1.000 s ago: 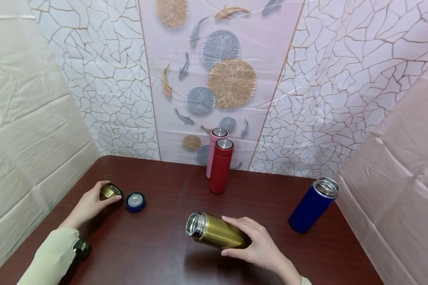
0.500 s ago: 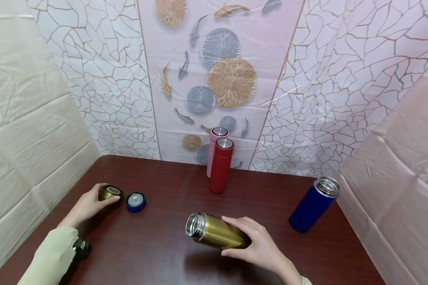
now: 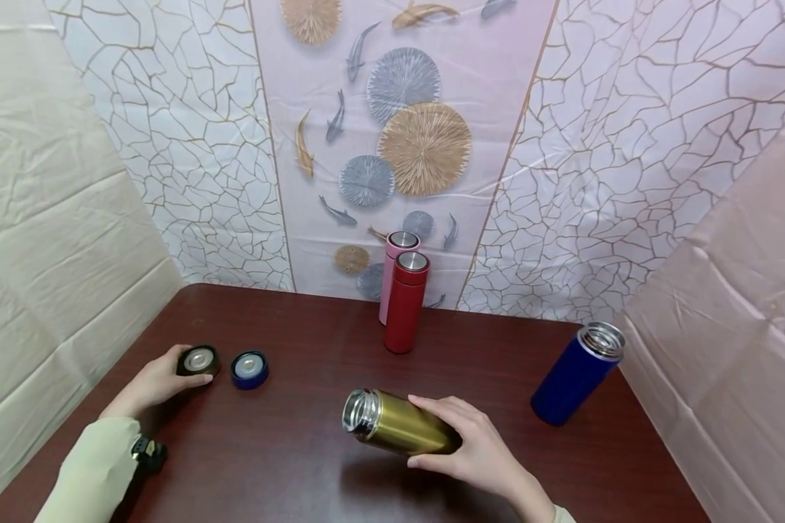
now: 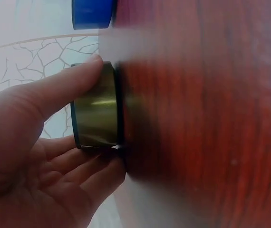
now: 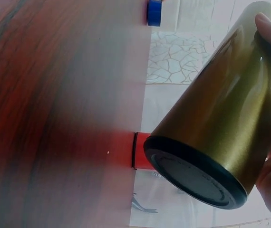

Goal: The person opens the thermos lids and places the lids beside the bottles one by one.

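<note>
At the table's left side my left hand (image 3: 149, 383) holds a gold thermos lid (image 3: 198, 359), its grey underside facing up. In the left wrist view my thumb lies on one side of the lid (image 4: 97, 107) and my fingers on the other, with the lid right at the tabletop. My right hand (image 3: 474, 450) grips a gold thermos bottle (image 3: 411, 427), tipped almost on its side above the table. Its open steel mouth points left. The right wrist view shows the bottle's dark base (image 5: 197, 173). Beside the gold lid is a blue lid (image 3: 249, 372), underside up.
A blue thermos bottle (image 3: 572, 381) without a lid stands on the right of the dark red-brown table (image 3: 288, 450). Toward the back stand a red thermos (image 3: 405, 312) and, behind it, a pink thermos (image 3: 388, 283), both lidded. Patterned cloth (image 3: 432, 218) hangs behind the table.
My left hand has tilted the gold lid from leaning on its side to flat, underside up, and shifted slightly left. My right hand and the gold bottle have stayed nearly still.
</note>
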`<state>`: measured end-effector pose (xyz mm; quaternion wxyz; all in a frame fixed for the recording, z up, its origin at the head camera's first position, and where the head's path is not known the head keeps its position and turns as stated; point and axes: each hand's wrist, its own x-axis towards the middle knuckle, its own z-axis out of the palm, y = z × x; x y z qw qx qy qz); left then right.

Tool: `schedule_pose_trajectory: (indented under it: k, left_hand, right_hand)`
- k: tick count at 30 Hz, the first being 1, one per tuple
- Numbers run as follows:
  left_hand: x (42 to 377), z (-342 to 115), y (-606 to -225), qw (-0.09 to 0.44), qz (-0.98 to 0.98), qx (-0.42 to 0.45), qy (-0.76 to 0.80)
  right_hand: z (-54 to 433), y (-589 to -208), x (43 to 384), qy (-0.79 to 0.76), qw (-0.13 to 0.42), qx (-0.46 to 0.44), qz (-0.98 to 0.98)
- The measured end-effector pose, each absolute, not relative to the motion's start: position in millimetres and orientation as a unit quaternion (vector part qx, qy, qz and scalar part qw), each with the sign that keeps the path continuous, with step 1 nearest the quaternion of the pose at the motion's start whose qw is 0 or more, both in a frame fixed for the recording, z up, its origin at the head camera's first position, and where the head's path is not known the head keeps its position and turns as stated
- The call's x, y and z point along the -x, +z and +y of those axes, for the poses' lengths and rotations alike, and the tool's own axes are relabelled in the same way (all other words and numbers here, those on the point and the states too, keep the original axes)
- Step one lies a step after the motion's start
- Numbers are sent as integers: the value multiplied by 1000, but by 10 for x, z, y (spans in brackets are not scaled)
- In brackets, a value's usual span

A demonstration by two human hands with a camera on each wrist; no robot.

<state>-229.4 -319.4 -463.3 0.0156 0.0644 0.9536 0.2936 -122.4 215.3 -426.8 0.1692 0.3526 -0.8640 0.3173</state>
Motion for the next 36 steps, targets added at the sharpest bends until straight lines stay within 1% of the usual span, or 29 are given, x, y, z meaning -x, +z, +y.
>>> schedule_pose_trajectory:
  k: [3,7,10,17,21,24,29,33,36]
  left_hand:
    - [2298,-3189,-4619,17,954,-66,292]
    - [2306,-3192,-4621,23,954,-64,293]
    - [2319,-3198,-4624,33,953,-62,296]
    - [2377,-3215,-4611,55,950,-62,302]
    - [2385,-3217,-4586,57,952,-65,295]
    - [2383,-3210,-4576,50,952,-72,295]
    - [2382,-3202,-4585,37,950,-77,300]
    - [2371,-3215,-4600,39,951,-73,299]
    - [2361,-3228,-4599,43,949,-73,302]
  right_hand:
    - [2158,-4273,1228,317,168,-345,-867]
    - [2169,-4270,1232,347,152,-327,-866]
    - [2181,-4255,1244,385,135,-301,-862]
    - [2241,-4224,1303,484,124,-242,-832]
    - [2299,-4214,1342,534,117,-189,-816]
    - [2357,-4200,1375,553,127,-146,-810]
    - [2454,-4200,1416,576,161,-92,-796]
    - [2516,-4230,1437,588,193,-70,-783]
    - [2561,-4256,1466,594,206,-55,-776]
